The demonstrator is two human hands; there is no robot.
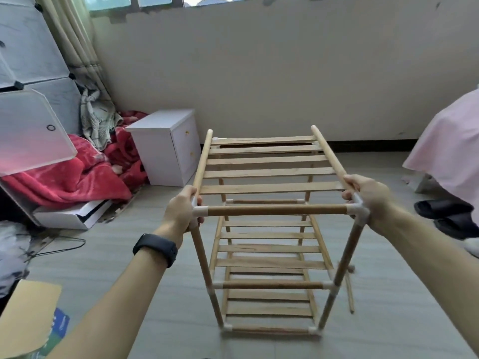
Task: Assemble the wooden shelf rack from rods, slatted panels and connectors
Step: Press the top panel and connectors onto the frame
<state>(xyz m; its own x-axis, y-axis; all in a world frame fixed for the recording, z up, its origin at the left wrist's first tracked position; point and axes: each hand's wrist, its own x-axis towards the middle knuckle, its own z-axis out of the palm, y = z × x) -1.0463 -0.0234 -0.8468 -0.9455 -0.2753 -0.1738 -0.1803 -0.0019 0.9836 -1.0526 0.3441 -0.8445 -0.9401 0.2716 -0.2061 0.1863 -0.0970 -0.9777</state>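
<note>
The wooden shelf rack [269, 244] stands upright on the floor in front of me, with three slatted tiers. Its top slatted panel [269, 173] rests between two long side rods. A round front rod [276, 210] spans two white plastic corner connectors. My left hand [181, 209] grips the rack at the top left connector [200, 211]. My right hand [369, 198] grips it at the top right connector [360, 209]. A loose wooden rod [350, 294] lies on the floor by the rack's right leg.
A white bedside cabinet [166, 146] stands behind left of the rack. Red blankets [67, 177] and a plastic cube wardrobe [31, 73] fill the left side. A cardboard sheet [26, 317] lies near left. A pink-covered bed [451, 143] and dark slippers [451, 216] are at right.
</note>
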